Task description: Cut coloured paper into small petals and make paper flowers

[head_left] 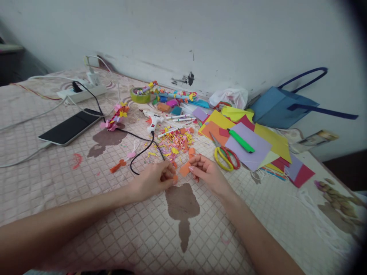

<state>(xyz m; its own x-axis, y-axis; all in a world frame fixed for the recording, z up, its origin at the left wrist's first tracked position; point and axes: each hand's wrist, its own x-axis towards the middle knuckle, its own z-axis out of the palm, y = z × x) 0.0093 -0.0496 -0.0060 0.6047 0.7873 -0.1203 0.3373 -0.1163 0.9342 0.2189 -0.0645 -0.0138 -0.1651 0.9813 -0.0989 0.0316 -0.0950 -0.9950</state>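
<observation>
Left hand (156, 178): thumb and fingers pinching a small orange piece (175, 178), probably cut paper, though the curled fingers hide part of it from where I stand. Right hand (207, 173): thumb and fingers pinching a flat orange rectangle (185, 169), straight-edged. Both pieces sit between the hands, over the tablecloth (114, 229), pale with a diamond grid. Beyond: loose heap of thin, curly paper shreds (176, 140), pink and yellow. White plastic glue gun (154, 120), black cord (131, 162) looping near left hand. Scissors (223, 151), metal blades, yellow and red loop handles, near right hand. Flat coloured sheets (275, 142) overlap; slim green plastic tool (241, 141) on top.
</observation>
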